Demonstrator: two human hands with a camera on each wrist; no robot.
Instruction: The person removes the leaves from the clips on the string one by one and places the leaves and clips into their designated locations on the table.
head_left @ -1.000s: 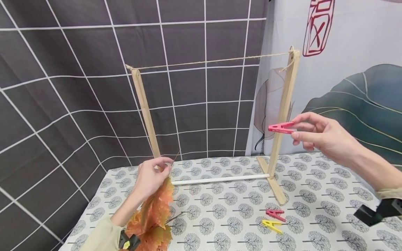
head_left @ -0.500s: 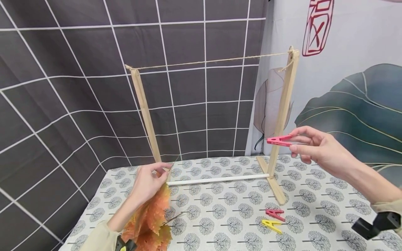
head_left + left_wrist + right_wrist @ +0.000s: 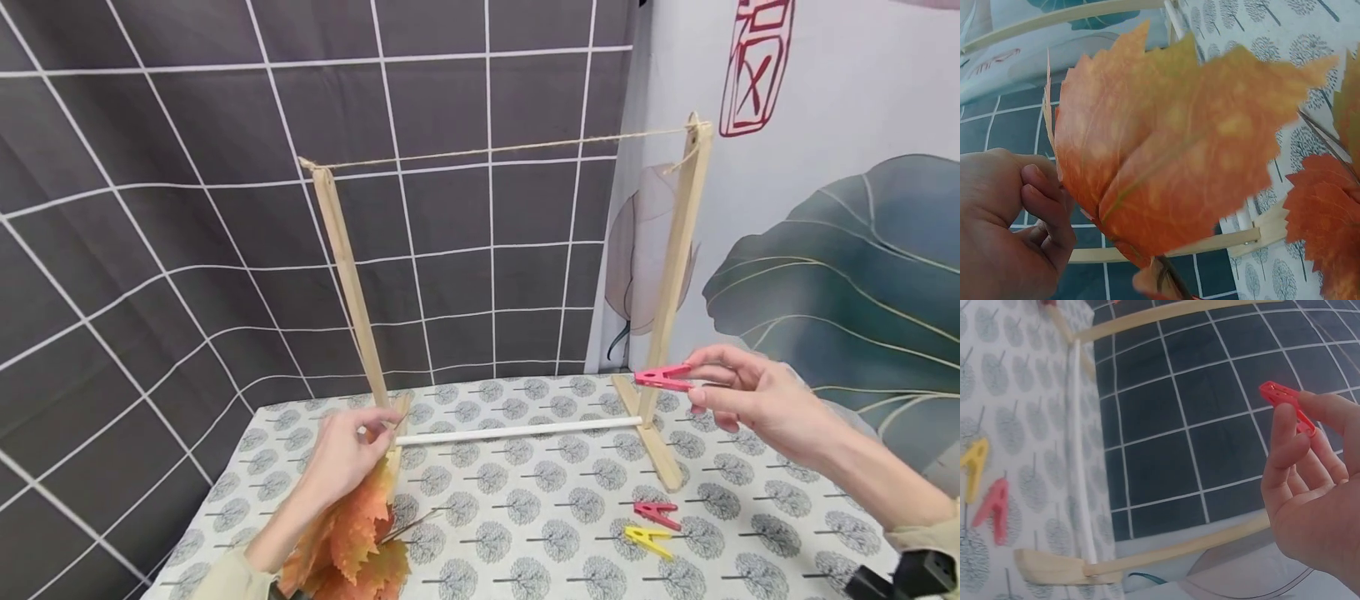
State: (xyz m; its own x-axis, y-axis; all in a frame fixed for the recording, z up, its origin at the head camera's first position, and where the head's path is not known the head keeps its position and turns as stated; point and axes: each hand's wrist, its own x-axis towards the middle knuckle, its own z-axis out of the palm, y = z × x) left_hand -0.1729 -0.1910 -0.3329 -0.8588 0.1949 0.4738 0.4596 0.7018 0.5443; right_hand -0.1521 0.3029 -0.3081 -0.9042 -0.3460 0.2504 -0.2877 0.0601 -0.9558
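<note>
My left hand [image 3: 348,454] is at the left post's foot, thumb and fingers pinching an orange maple leaf [image 3: 367,508] near its stem; the pinch itself is partly hidden. In the left wrist view this leaf [image 3: 1172,144] spreads broad and toothed beside the hand. Another orange leaf [image 3: 388,571] lies on the table beneath it, its dark stem pointing right. Beside the right post, my right hand [image 3: 742,396] holds a pinkish-red clothespin [image 3: 663,379] in the air, thumb and fingers pinching its handle end. The right wrist view shows the same clothespin [image 3: 1280,395] between the fingertips.
A wooden stand has a left post [image 3: 345,283], a right post [image 3: 678,275], twine [image 3: 517,147] strung between their tops and a white rod [image 3: 517,431] low down. A red clothespin [image 3: 657,513] and a yellow clothespin [image 3: 648,540] lie on the tree-print tablecloth [image 3: 555,575].
My right hand has sunk well down with the clothespin beside the right post. My left hand has moved slightly down and left with the leaf.
</note>
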